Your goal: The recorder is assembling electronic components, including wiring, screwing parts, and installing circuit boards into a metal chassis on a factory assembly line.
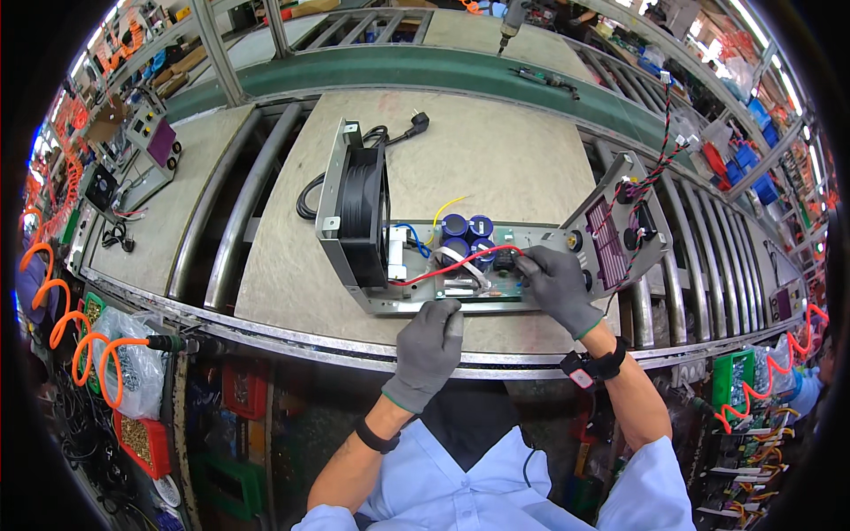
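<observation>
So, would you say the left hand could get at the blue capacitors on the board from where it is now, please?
Probably yes. The left hand rests at the chassis's near edge, and the blue capacitors stand uncovered beyond it. Only the red wire crosses between; the right hand works off to the side.

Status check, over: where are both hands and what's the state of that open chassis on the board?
Left hand rests on chassis near edge. Right hand pinches red wire at circuit board. Fan upright at left end; nothing blocking.
</observation>
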